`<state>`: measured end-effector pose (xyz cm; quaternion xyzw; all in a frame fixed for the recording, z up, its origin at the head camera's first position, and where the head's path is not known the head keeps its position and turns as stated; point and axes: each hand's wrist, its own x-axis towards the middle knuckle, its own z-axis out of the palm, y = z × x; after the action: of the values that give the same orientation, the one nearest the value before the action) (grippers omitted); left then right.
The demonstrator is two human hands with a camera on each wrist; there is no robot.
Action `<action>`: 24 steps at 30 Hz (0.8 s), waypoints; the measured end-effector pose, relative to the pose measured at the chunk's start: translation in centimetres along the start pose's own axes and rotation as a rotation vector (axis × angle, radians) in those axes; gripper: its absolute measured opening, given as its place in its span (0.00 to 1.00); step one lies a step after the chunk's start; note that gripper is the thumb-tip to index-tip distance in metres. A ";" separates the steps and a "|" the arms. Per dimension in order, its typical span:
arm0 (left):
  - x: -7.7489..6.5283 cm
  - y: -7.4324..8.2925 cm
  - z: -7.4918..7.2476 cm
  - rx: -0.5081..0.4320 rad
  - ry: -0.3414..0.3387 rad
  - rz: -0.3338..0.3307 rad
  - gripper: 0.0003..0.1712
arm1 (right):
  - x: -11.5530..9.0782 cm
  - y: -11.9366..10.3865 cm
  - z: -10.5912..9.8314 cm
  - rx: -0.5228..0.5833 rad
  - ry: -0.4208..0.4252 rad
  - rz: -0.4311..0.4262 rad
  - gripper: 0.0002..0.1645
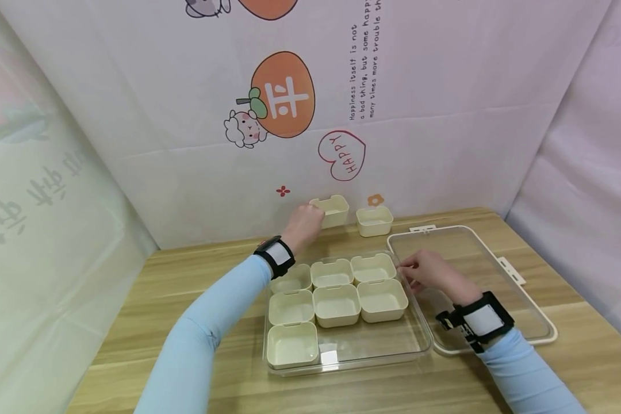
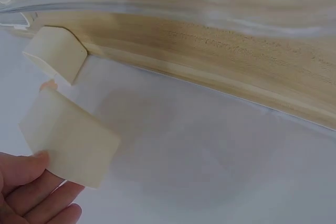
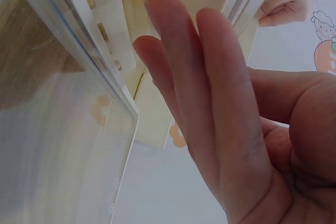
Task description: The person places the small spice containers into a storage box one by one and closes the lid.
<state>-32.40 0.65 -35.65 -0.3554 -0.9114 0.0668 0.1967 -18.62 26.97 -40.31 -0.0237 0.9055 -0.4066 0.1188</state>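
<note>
My left hand (image 1: 305, 223) pinches a small cream box (image 1: 334, 211) by its side, thumb on one face. In the left wrist view that box (image 2: 71, 137) hangs tilted above the table's back edge. A second cream box (image 1: 375, 222) stands at the back, just right of the held one. Several more cream boxes (image 1: 336, 306) sit in rows inside a clear rectangular container (image 1: 364, 363). My right hand (image 1: 428, 271) is at the container's right rim, its fingertips right at the edge. In the right wrist view its fingers (image 3: 184, 72) are mostly straight.
A clear lid (image 1: 489, 287) with a white rim and side clips lies on the wooden table (image 1: 196, 270) right of the container, partly under my right forearm. A printed white cloth (image 1: 186, 172) rises behind the table's back edge.
</note>
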 end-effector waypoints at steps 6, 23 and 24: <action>-1.0 0.0 0.0 0.008 0.054 0.019 0.14 | 0.0 -0.1 -0.1 -0.003 -0.010 -0.006 0.18; -3.1 0.3 -0.8 -0.033 0.135 0.045 0.13 | 0.2 0.1 -0.2 -0.010 -0.016 -0.005 0.18; -3.3 0.3 -0.8 -0.035 0.135 0.047 0.12 | 0.2 0.1 -0.2 -0.012 -0.016 -0.005 0.18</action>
<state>-29.67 -1.37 -36.03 -0.3836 -0.8885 0.0311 0.2498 -18.84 27.13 -40.27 -0.0302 0.9069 -0.4013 0.1250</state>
